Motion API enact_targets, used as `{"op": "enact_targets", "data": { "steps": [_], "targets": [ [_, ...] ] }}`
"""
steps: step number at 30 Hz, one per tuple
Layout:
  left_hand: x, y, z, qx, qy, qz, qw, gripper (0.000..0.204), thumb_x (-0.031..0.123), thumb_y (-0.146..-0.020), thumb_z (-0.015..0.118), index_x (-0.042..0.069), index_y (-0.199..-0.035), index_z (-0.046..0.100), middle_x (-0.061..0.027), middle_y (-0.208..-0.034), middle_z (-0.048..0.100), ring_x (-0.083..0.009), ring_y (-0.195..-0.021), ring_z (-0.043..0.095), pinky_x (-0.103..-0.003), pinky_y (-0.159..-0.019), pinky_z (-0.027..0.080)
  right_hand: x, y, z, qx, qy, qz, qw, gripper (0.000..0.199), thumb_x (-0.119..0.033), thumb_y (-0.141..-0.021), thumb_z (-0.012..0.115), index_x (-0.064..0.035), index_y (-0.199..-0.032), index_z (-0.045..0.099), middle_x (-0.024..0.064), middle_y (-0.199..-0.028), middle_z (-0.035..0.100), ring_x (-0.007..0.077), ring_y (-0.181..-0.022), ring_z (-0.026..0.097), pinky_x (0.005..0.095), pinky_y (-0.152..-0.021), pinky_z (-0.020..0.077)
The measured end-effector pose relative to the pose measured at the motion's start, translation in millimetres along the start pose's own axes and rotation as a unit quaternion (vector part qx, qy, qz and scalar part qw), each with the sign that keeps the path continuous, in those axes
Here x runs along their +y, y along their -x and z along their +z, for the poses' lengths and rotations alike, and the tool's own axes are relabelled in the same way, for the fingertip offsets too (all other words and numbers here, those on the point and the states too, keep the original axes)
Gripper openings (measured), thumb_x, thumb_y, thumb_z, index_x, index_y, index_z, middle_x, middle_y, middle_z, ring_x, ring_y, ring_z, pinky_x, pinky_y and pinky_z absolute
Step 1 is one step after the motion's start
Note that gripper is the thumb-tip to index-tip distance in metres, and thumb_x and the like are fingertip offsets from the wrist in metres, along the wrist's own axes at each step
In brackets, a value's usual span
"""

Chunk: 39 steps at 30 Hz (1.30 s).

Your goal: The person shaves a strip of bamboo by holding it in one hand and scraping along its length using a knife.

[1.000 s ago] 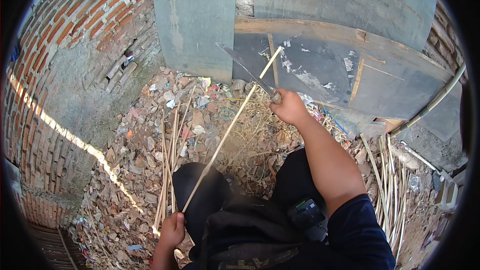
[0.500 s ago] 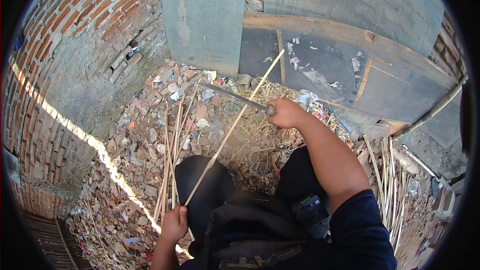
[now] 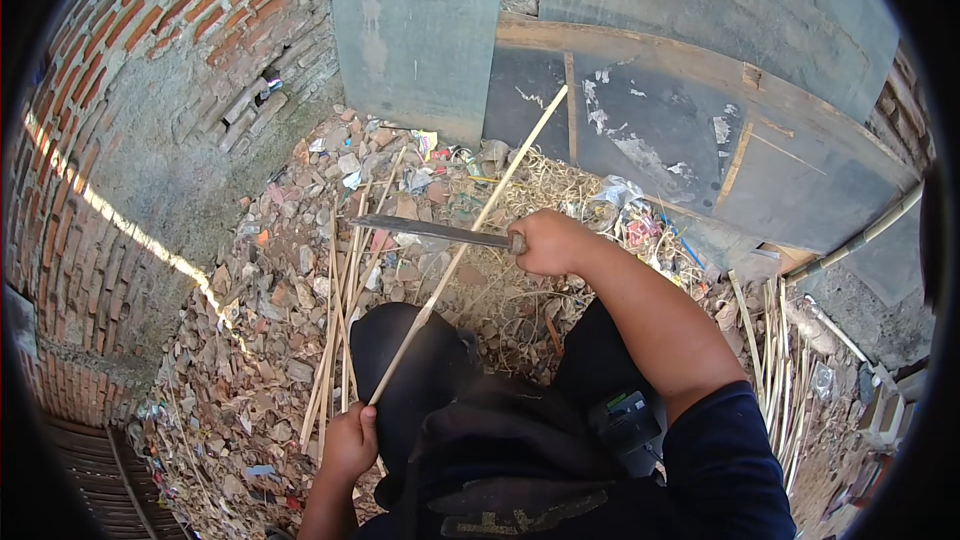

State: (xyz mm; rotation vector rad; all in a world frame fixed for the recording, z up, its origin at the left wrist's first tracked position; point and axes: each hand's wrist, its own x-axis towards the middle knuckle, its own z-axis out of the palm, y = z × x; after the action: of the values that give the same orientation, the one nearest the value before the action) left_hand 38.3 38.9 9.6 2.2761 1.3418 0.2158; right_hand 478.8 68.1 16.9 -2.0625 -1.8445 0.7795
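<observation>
A long pale bamboo strip (image 3: 470, 235) slants up and away across my left knee. Its near end is gripped in my left hand (image 3: 350, 442), fingers closed round it. My right hand (image 3: 553, 243) is wrapped round the handle of a machete (image 3: 430, 229). The long dark blade points left and crosses the strip about midway along, seemingly against it. Curly bamboo shavings (image 3: 545, 185) lie on the ground past the right hand.
Several bamboo strips (image 3: 335, 330) lean at my left knee, and another bundle (image 3: 780, 370) lies on the right. Rubble and litter (image 3: 260, 340) cover the ground. A brick wall (image 3: 150, 140) rises at left; grey panels (image 3: 420, 40) stand ahead.
The machete has slid down along the strip, toward me and to the left, with my right hand. My left hand has barely moved and still holds the strip's near end.
</observation>
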Motion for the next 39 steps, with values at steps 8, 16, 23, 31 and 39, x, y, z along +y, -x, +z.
{"op": "enact_targets", "data": {
  "steps": [8, 16, 23, 31, 39],
  "targets": [
    [9, -2, -2, -0.004, -0.038, -0.011, 0.999, 0.038, 0.030, -0.104, 0.048, 0.001, -0.080, 0.052, -0.0270, -0.064, 0.057, -0.0510, -0.064, 0.058, -0.056, -0.057, 0.043, 22, -2, -18, 0.007, 0.016, 0.061, 0.998, 0.039, -0.018, -0.074, 0.066, -0.0057, -0.111, 0.069, 0.0208, -0.100, 0.071, 0.0379, -0.098, 0.068, 0.0454, -0.088, 0.0543],
    [0, 4, -5, -0.017, 0.014, -0.004, 1.000, 0.040, 0.030, -0.105, 0.048, 0.001, -0.079, 0.053, -0.0269, -0.064, 0.056, -0.0511, -0.063, 0.057, -0.053, -0.056, 0.043, 6, 4, -10, 0.009, 0.023, 0.007, 1.000, 0.034, -0.018, -0.072, 0.067, -0.0079, -0.104, 0.070, 0.0193, -0.090, 0.071, 0.0390, -0.091, 0.068, 0.0462, -0.083, 0.0542],
    [-1, 2, -2, -0.008, 0.015, 0.001, 1.000, 0.041, 0.031, -0.105, 0.047, 0.001, -0.079, 0.052, -0.0264, -0.063, 0.056, -0.0501, -0.062, 0.057, -0.054, -0.054, 0.042, 5, -4, -4, 0.009, -0.023, 0.029, 0.999, 0.030, -0.016, -0.073, 0.064, -0.0067, -0.100, 0.070, 0.0194, -0.095, 0.071, 0.0375, -0.094, 0.068, 0.0458, -0.085, 0.0541],
    [5, -2, 1, 0.000, -0.038, -0.003, 0.999, 0.037, 0.031, -0.104, 0.047, 0.001, -0.082, 0.053, -0.0266, -0.065, 0.058, -0.0510, -0.065, 0.059, -0.056, -0.057, 0.044, 21, 1, -17, 0.010, -0.005, 0.049, 0.999, 0.031, -0.016, -0.074, 0.066, -0.0084, -0.104, 0.071, 0.0196, -0.093, 0.071, 0.0361, -0.093, 0.068, 0.0449, -0.084, 0.0543],
    [5, 7, -2, 0.015, -0.027, -0.012, 0.999, 0.038, 0.030, -0.104, 0.049, 0.001, -0.079, 0.052, -0.0271, -0.065, 0.057, -0.0512, -0.066, 0.059, -0.056, -0.057, 0.044, 14, 3, -25, 0.012, -0.005, 0.050, 0.999, 0.028, -0.017, -0.075, 0.066, -0.0055, -0.100, 0.069, 0.0205, -0.097, 0.071, 0.0370, -0.097, 0.068, 0.0452, -0.085, 0.0537]
  ]
}}
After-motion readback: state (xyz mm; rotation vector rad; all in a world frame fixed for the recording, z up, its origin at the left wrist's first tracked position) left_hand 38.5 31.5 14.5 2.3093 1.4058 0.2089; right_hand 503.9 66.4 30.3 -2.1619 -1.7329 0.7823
